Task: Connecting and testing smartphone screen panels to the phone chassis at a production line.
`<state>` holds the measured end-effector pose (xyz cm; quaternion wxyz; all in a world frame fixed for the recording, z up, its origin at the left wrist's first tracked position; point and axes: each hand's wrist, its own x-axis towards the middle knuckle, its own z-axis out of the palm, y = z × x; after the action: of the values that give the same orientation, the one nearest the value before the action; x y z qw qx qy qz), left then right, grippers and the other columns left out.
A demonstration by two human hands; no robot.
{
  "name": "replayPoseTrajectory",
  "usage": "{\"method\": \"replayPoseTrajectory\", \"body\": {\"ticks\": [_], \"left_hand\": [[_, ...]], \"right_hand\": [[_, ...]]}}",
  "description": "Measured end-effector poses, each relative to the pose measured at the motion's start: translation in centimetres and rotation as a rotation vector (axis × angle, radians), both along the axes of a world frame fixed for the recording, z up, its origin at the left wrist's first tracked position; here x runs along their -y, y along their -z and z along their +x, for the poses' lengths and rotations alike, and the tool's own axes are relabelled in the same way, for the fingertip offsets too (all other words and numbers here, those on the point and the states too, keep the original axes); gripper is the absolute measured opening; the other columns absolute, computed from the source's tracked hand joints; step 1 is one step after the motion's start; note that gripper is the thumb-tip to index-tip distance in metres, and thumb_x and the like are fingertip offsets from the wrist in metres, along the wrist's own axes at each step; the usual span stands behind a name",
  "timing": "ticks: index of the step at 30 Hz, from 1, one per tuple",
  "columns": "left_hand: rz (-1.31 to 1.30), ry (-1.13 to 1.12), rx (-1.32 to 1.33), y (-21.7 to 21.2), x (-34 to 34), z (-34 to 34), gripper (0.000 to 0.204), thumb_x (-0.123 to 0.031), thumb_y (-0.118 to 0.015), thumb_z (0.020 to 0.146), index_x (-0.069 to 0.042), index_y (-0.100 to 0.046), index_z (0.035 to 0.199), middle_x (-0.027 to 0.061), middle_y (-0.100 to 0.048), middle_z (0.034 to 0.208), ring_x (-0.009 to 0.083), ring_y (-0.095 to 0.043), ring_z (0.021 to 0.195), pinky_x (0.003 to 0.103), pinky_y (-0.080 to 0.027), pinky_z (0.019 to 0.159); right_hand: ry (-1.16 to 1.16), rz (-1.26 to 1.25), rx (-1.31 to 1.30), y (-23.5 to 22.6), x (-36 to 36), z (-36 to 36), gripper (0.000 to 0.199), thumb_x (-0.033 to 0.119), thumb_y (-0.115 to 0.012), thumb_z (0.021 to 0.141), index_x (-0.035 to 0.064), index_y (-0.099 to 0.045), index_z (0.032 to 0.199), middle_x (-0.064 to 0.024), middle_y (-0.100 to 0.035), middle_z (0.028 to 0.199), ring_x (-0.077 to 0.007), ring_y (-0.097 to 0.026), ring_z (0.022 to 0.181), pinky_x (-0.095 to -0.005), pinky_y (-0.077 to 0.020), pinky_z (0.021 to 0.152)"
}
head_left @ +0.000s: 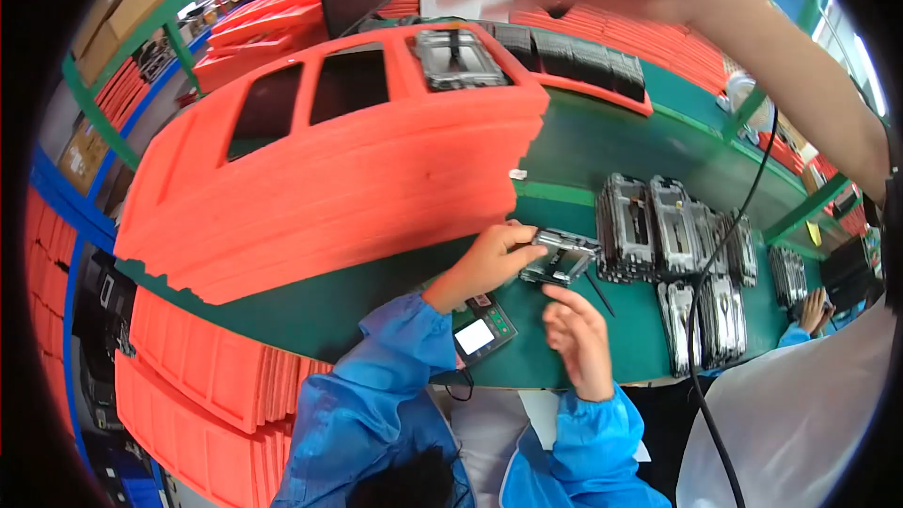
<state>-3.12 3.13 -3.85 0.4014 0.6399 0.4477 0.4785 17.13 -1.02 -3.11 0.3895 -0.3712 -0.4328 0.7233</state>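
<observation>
**A:** Frame [562,257] sits on the green bench [564,150], left hand [484,259] gripping its near edge.

**B:** Yep, right hand [576,339] hovers loosely curled, holding nothing. Stacked frames [673,230] just right, orange trays [329,179] left.

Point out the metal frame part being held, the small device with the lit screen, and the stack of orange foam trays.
metal frame part [561,258]: head view, on its middle, right of the left hand's fingers.
small device [482,330]: head view, on its lit screen.
orange foam trays [357,179]: head view, on the top tray's bare front.

Green bench [602,146] — orange tray stack [329,179], metal frames [673,226], small meter [482,331].
</observation>
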Motion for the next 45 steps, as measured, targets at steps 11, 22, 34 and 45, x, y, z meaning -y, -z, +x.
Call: {"method": "replayPoseTrajectory", "body": {"ticks": [11,22,34,45], "left_hand": [[0.078,0.049,-0.008,0.5,-0.4,0.2,0.02,-0.01,-0.061,0.085,0.0,-0.066,0.102,0.0076,-0.06,0.089,0.0144,-0.053,0.086,0.028,-0.042,0.074],[0.045,0.06,-0.008,0.8,-0.2,0.0,0.021,-0.008,-0.061,0.084,-0.002,-0.067,0.102,0.0067,-0.06,0.089,0.0147,-0.052,0.087,0.028,-0.042,0.077],[0.072,0.157,-0.034,-0.4,0.4,-0.1,0.02,-0.01,-0.061,0.084,-0.007,-0.069,0.102,0.0033,-0.063,0.086,0.0151,-0.051,0.088,0.028,-0.041,0.081],[0.197,0.217,-0.077,-0.7,0.6,-0.1,0.021,-0.004,-0.059,0.082,-0.007,-0.069,0.101,0.004,-0.066,0.092,0.0165,-0.053,0.09,0.029,-0.043,0.082]], "right_hand": [[0.129,-0.208,-0.134,3.4,-0.7,-0.9,0.033,0.01,-0.048,0.09,-0.002,-0.052,0.12,-0.0034,-0.058,0.085,-0.0078,-0.049,0.065,-0.0204,-0.04,0.056],[0.275,0.184,0.143,3.3,-0.3,-2.5,0.022,0.007,-0.05,0.09,0.0013,-0.057,0.11,-0.0017,-0.057,0.08,-0.0056,-0.048,0.061,-0.019,-0.0378,0.051],[0.217,-0.251,-0.085,3.0,-1.3,-2.5,0.008,0.01,-0.054,0.09,0.0062,-0.058,0.096,-0.0007,-0.059,0.078,-0.0058,-0.051,0.061,-0.0174,-0.0384,0.05],[0.225,-0.275,-0.109,3.1,-1.1,-2.9,0.013,0.018,-0.058,0.089,0.0087,-0.058,0.099,-0.0023,-0.064,0.087,-0.0075,-0.058,0.068,-0.0174,-0.044,0.053]]}}
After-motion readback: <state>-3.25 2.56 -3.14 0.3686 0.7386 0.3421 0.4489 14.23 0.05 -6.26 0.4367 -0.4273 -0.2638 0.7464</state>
